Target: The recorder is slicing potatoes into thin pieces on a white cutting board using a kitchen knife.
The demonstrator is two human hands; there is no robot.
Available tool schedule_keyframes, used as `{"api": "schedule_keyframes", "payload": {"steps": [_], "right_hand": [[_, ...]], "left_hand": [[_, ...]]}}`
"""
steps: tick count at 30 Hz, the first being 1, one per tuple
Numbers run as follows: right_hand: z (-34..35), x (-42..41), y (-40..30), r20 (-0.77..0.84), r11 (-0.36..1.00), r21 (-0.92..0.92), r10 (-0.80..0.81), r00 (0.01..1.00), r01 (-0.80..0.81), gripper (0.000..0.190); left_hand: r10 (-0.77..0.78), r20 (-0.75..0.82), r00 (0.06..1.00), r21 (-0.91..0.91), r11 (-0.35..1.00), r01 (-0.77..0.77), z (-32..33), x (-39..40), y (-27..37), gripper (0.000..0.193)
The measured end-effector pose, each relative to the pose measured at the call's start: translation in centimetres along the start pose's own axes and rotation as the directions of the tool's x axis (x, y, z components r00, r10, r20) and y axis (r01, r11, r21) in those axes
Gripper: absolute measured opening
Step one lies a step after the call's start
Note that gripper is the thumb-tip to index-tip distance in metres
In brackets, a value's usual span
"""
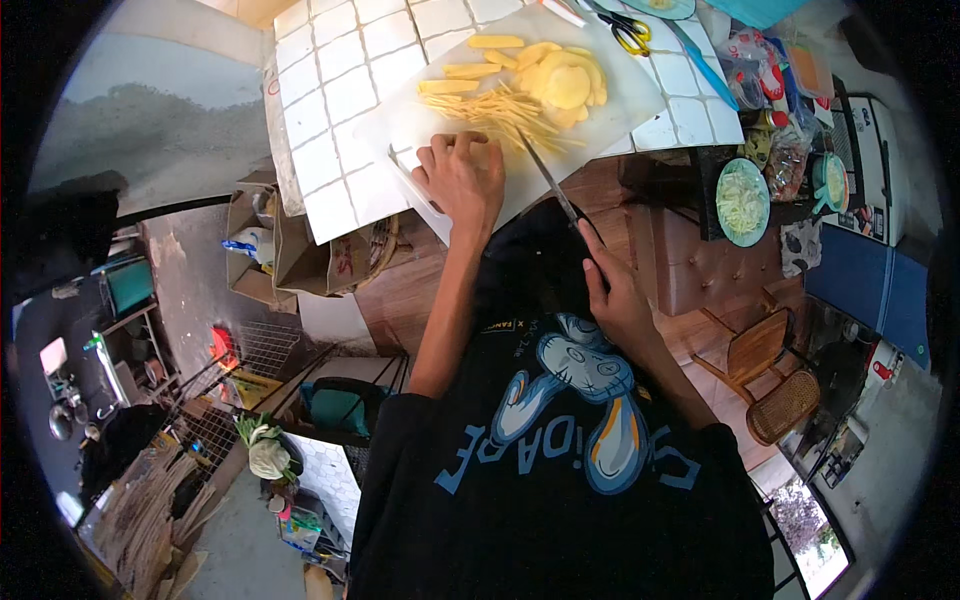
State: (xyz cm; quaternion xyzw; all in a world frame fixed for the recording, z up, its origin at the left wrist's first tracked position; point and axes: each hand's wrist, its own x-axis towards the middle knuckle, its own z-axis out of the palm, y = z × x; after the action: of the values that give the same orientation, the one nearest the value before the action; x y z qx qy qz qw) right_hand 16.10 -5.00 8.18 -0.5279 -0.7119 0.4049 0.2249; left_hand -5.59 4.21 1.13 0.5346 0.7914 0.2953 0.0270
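My right hand [616,281] grips the handle of a kitchen knife [551,176]. The blade's tip reaches the right part of a heap of thin yellow strips [487,107], which look like cut potato. Just on the near side of that heap, my left hand [463,176] rests on the pale cutting board [630,105] with bent fingers; what lies under them is hidden. Beyond the strips, flat round yellow slices [566,82] overlap in a pile. Several thicker yellow pieces [461,71] lie to the left of the slices.
White tiles cover the table [330,90]. Yellow-handled scissors [631,36] and a blue-handled tool [705,69] lie at its far right. A plate of shredded pale vegetable [742,201] stands on the right. Below the left edge are cardboard boxes [300,255]; a wooden chair [761,345] stands right.
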Motion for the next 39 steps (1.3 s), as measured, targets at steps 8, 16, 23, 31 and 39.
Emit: {"api": "schedule_keyframes", "payload": {"steps": [8, 16, 23, 31, 39], "right_hand": [[0.7, -0.1, -0.2, 0.103, 0.998, 0.009, 0.054, 0.993, -0.055, 0.052], [-0.4, 0.3, 0.5, 0.111, 0.999, -0.038, 0.031, 0.993, -0.027, 0.053], [-0.7, 2.2, 0.2, 0.215, 0.984, -0.175, 0.02, 0.976, 0.018, 0.059], [-0.9, 3.3, -0.4, 0.247, 0.977, -0.212, 0.021, 0.969, 0.034, 0.06], [-0.4, 2.9, 0.0, 0.237, 0.966, -0.248, -0.017, 0.971, 0.078, 0.064]], "left_hand": [[-0.066, -0.021, 0.998, -0.024, 0.998, 0.065, 0.1, -0.8, -0.9, 0.017], [-0.084, -0.051, 0.995, -0.051, 0.995, 0.081, 0.0, -1.0, -1.1, 0.021], [-0.108, -0.057, 0.993, -0.067, 0.992, 0.104, 0.3, -0.9, -1.2, 0.018], [-0.124, -0.075, 0.989, -0.079, 0.99, 0.118, 0.5, -0.9, -1.0, 0.018], [-0.127, -0.068, 0.99, -0.062, 0.99, 0.123, 0.4, -0.7, -1.0, 0.019]]}}
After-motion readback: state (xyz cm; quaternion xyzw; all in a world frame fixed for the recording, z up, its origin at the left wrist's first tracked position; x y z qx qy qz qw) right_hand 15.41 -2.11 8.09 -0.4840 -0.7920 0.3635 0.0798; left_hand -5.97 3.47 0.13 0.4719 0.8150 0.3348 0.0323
